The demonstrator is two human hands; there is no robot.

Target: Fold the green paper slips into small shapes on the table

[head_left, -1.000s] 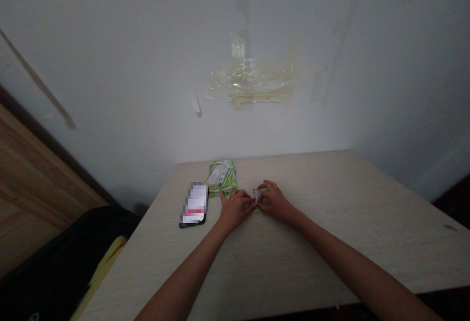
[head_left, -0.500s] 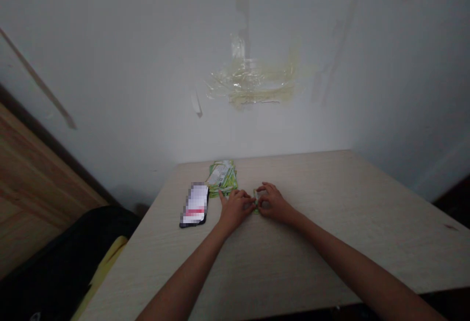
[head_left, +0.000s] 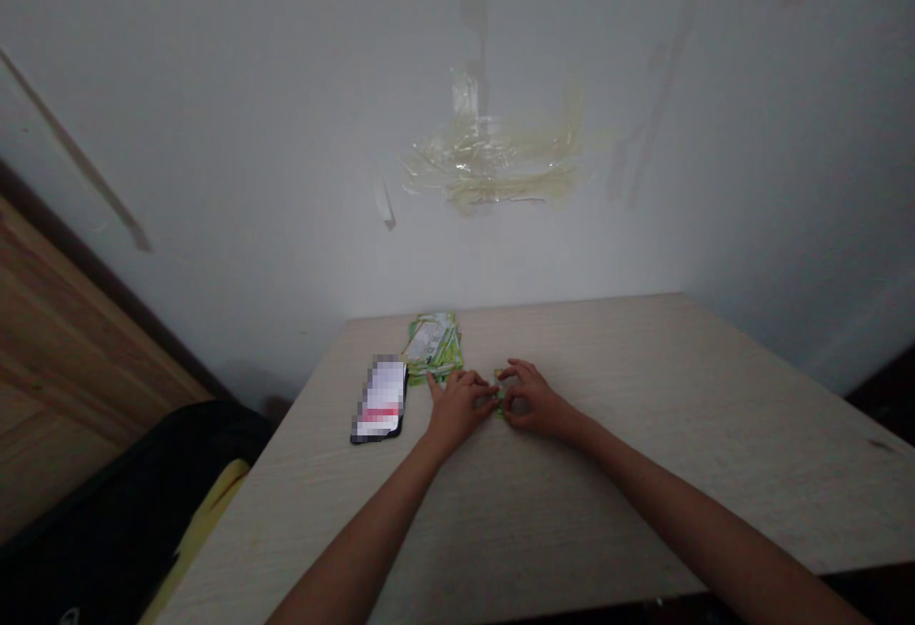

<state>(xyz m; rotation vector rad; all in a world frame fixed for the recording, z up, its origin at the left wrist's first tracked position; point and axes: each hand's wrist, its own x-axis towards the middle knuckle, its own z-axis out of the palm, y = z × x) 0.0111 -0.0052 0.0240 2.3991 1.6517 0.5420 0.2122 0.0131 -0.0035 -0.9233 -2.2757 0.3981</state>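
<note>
Over a pale table (head_left: 515, 520), my right hand (head_left: 535, 401) and left hand (head_left: 457, 408) are facing each other, fingers bent; whether they are gripping, I cannot tell. Green-printed pieces (head_left: 435, 344) are lying far left, a phone (head_left: 381, 398) nearer, while one small green piece (head_left: 499, 412) is sitting between my fingertips.

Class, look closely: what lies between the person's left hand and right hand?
In the head view, a small green item lies between the left hand and right hand, partly hidden by them.
</note>
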